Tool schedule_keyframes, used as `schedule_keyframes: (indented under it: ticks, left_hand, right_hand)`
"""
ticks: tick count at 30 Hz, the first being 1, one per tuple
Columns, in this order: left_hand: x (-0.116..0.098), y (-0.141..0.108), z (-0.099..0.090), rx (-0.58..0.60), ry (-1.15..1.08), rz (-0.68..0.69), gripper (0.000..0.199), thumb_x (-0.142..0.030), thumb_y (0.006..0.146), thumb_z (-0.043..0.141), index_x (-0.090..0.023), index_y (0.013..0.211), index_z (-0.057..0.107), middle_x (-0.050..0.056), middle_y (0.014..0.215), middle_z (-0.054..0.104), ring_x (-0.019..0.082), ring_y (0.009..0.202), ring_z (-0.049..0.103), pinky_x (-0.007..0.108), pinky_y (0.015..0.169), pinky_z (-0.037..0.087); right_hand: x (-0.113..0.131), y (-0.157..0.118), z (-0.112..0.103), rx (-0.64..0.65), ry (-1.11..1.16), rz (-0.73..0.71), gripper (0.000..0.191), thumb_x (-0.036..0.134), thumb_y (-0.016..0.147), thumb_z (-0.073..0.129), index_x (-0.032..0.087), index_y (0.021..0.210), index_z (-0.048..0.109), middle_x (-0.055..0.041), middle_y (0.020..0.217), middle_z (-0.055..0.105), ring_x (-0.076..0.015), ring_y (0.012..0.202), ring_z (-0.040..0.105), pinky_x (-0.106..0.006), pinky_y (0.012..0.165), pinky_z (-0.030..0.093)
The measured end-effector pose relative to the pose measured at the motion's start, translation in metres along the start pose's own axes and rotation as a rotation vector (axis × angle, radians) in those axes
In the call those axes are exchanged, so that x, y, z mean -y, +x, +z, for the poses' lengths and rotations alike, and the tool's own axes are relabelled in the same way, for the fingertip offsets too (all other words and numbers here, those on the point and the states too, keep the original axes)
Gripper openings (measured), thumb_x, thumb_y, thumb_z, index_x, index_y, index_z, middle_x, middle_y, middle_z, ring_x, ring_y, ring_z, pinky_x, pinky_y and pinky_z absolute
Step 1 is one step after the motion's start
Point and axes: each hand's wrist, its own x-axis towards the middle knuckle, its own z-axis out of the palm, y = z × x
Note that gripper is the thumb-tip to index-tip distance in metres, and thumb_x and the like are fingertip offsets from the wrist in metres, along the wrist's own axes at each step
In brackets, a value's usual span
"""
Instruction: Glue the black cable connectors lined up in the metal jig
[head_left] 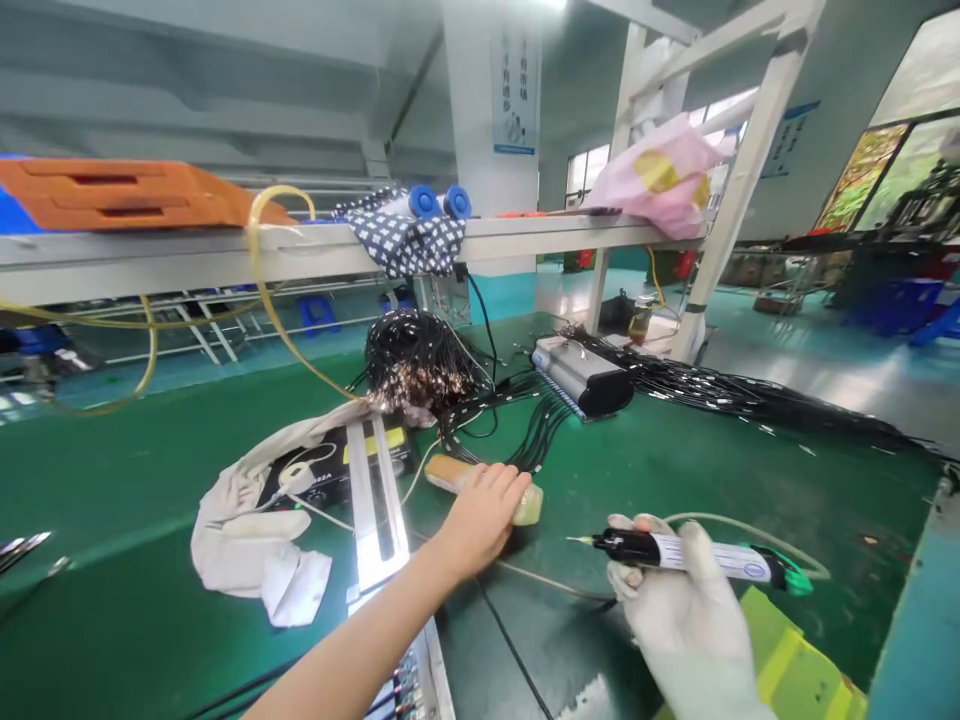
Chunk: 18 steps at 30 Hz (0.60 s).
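Observation:
My left hand (486, 512) is bare and wraps over a tan block-like piece (447, 472) with a pale, clear-looking right end, lying on the green mat. In my right hand (686, 590), which wears a white glove, is a white and black pen-shaped tool (694, 556). Its thin tip points left and a green piece sits at its rear, where a pale cable attaches. Left of my left hand lies a lit metal rail fixture (375, 510). Beyond it rests a black box (324, 468) with a white cloth (232, 520) draped around its side.
A bundle of black wires (420, 360) stands behind the hands. Wires run to a grey and black device (583, 375), with more cables (765, 400) trailing right. A white shelf beam (187, 262) crosses the back. Yellow-green sheets (799, 665) lie at the lower right.

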Motion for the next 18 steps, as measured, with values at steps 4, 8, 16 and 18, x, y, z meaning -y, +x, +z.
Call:
schedule_keyframes:
  ticks: [4,8,16,18]
  left_hand:
    - [-0.011,-0.048,-0.052,-0.485,-0.525,-0.439,0.057,-0.032,0.084,0.065,-0.026,0.136,0.042,0.011,0.132,0.054,0.028,0.121,0.054,0.044,0.103,0.047]
    - [-0.02,-0.102,-0.082,-0.82,-1.543,-1.026,0.033,-0.017,0.086,0.061,-0.018,0.119,0.058,0.009,0.12,0.063,0.023,0.114,0.062,0.035,0.09,0.059]
    - [-0.041,-0.167,-0.075,-0.989,-1.705,-1.176,0.052,-0.007,0.091,0.051,-0.025,0.139,0.044,0.006,0.116,0.067,0.018,0.103,0.068,0.031,0.081,0.063]
    - [-0.048,-0.171,-0.074,-0.974,-1.726,-1.179,0.056,-0.005,0.09,0.049,-0.025,0.142,0.04,0.007,0.117,0.067,0.019,0.103,0.068,0.031,0.082,0.062]
  right_hand:
    - [0.02,0.001,0.001,-0.096,0.049,-0.117,0.033,0.055,0.083,0.068,0.022,0.083,0.069,-0.0038,0.089,0.068,-0.0196,0.071,0.064,-0.027,0.048,0.049]
    - [0.011,-0.005,0.005,-0.116,0.025,-0.087,0.035,0.054,0.083,0.066,0.019,0.076,0.068,-0.0064,0.082,0.067,-0.0208,0.072,0.065,-0.024,0.043,0.046]
    - [-0.037,-0.032,0.033,0.31,-0.15,-0.013,0.038,0.058,0.09,0.054,0.023,0.085,0.066,-0.0045,0.088,0.069,-0.0181,0.067,0.064,-0.023,0.046,0.048]
    - [-0.044,-0.036,0.039,0.412,-0.226,0.042,0.04,0.06,0.089,0.056,0.022,0.085,0.066,-0.0054,0.093,0.069,-0.0165,0.067,0.062,-0.021,0.046,0.048]
